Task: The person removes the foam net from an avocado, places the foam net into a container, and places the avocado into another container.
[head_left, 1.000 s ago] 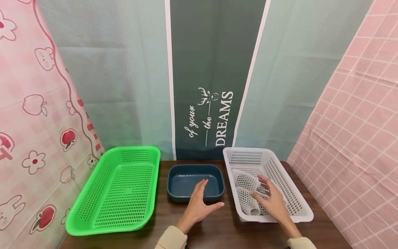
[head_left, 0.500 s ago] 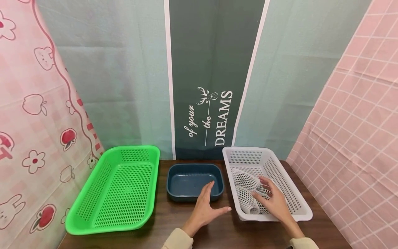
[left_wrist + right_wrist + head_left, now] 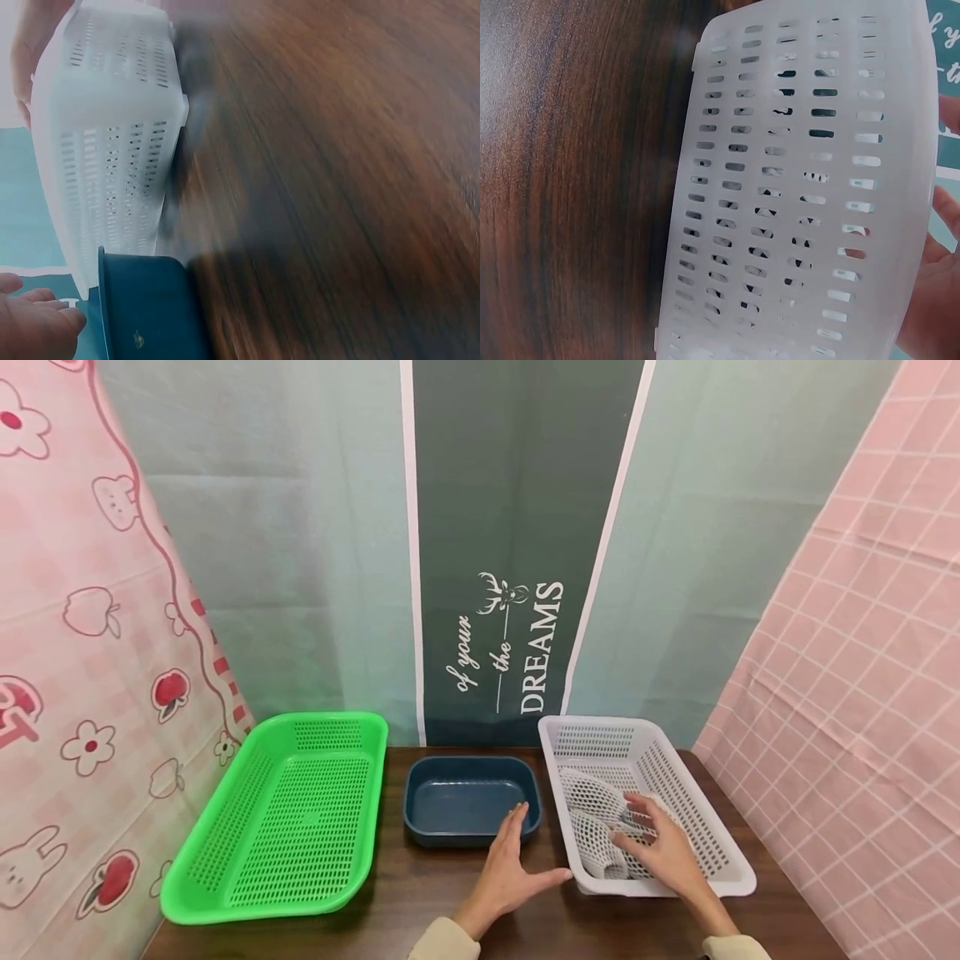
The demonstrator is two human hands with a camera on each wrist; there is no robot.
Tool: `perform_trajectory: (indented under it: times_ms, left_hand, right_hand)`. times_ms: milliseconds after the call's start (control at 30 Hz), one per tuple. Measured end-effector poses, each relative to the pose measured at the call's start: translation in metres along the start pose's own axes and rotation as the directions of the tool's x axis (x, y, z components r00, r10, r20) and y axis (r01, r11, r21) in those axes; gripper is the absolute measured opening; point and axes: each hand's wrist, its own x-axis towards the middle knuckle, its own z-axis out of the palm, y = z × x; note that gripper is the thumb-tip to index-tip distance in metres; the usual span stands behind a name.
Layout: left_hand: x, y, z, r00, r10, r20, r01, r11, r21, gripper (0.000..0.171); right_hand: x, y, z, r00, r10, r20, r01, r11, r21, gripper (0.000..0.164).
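Observation:
White foam net sleeves [image 3: 592, 843] lie in the left part of the white plastic basket [image 3: 717, 827]; what they may contain cannot be made out. Over them, inside the basket's near end, my right hand [image 3: 663, 852] has its thumb and fingers spread apart, gripping nothing visible. Whether its fingertips touch the netting is unclear. My left hand [image 3: 510, 877] hovers between the dark blue tub [image 3: 471, 841] and the white basket, fingers extended and thumb pointing toward the basket's near left corner. In the left wrist view, its fingers [image 3: 41, 322] appear beside the tub.
A green plastic basket [image 3: 300, 827] stands on the left of the brown wooden table [image 3: 405, 910]. Grey-green cloth [image 3: 337, 568] hangs behind the containers. Pink patterned cloth [image 3: 90, 677] borders the left side and pink checked cloth [image 3: 862, 693] the right.
My left hand has moved right, from in front of the tub toward the white basket. My right hand has shifted slightly within the basket. The containers and net sleeves stay put.

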Motion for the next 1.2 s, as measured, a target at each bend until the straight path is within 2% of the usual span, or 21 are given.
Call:
perform_trajectory:
  times_ms: [167,367,533,800,1200]
  left_hand:
    - [-0.001,0.003,0.005,1.000,0.001,0.006,-0.001,1.000,-0.015,0.102]
    - [-0.004,0.007,0.011,0.999,0.047,0.010,-0.047,0.999,-0.002,0.103]
    - [-0.005,0.009,0.016,0.998,0.060,0.023,-0.061,0.998,0.006,0.103]
    - [-0.005,0.012,0.027,0.999,0.037,0.020,-0.037,0.999,-0.012,0.101]
    - [-0.003,0.011,0.036,0.997,0.071,0.001,-0.071,0.997,-0.023,0.101]
  right_hand:
    - [0.002,0.002,-0.001,1.000,-0.003,0.022,0.003,1.000,-0.022,0.068]
    - [0.002,0.005,0.001,0.999,-0.021,0.025,0.022,0.999,-0.030,0.067]
    - [0.003,0.008,0.002,0.998,-0.040,0.041,0.041,0.998,-0.039,0.066]
    - [0.006,0.009,-0.001,0.995,-0.009,0.100,0.013,0.999,-0.034,0.061]
    - [0.006,0.008,0.001,0.990,0.005,0.142,-0.003,1.000,-0.015,0.059]
